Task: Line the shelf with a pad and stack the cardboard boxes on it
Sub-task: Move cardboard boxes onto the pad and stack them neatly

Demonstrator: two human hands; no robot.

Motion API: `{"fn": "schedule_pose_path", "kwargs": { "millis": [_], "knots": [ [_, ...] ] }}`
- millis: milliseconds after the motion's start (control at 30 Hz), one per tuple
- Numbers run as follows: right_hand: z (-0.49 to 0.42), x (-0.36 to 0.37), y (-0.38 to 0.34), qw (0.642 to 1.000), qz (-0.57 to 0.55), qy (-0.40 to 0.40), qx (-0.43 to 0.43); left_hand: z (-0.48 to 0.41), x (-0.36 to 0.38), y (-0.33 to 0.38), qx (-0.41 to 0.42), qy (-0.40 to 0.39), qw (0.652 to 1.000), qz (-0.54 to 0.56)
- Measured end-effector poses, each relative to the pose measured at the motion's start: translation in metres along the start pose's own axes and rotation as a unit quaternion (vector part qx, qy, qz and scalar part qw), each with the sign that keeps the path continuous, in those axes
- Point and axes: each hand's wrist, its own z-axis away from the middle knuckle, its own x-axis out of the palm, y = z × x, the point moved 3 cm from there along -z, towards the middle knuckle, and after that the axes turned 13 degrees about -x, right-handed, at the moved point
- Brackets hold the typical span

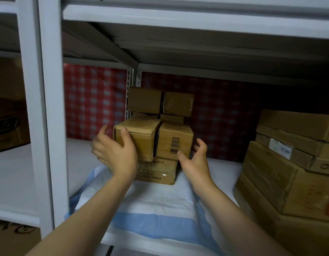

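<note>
Left hand (115,150) is spread open and cupped at the front left corner of the left-hand box (136,139) in the middle tier, thumb lying on its front face. Blur keeps me from telling whether the fingers touch its side. Right hand (195,159) is open too, fingers splayed, just beside the barcode box (175,143) and, as far as I can see, apart from it. Both boxes sit side by side on a flatter bottom box (156,172), which rests on the white-and-blue pad (156,202) spread on the shelf (224,167). Smaller boxes (144,100) are perched on top. I judge the lining done and the stacking well along, at the squaring-up stage. Next I'd press both palms inward, evenly and low, and gently, since the top tier looks uneven and could topple.
</note>
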Motion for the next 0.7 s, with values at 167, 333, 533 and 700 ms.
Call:
{"fn": "schedule_pose_path", "kwargs": {
  "millis": [167,333,533,700],
  "knots": [
    [0.010,-0.027,-0.037,0.987,0.115,0.072,-0.087,0.039,0.009,0.038,0.174,0.010,0.982,0.077],
    [0.030,-0.066,-0.098,0.953,0.113,0.134,-0.248,0.096,0.038,0.083,0.261,-0.086,0.948,0.162],
    [0.060,-0.144,-0.133,0.902,0.163,0.220,-0.333,0.174,0.092,0.108,0.206,-0.273,0.922,0.181],
    [0.081,-0.208,-0.128,0.870,0.208,0.310,-0.323,0.226,0.118,0.108,0.139,-0.354,0.911,0.159]
  ]
}}
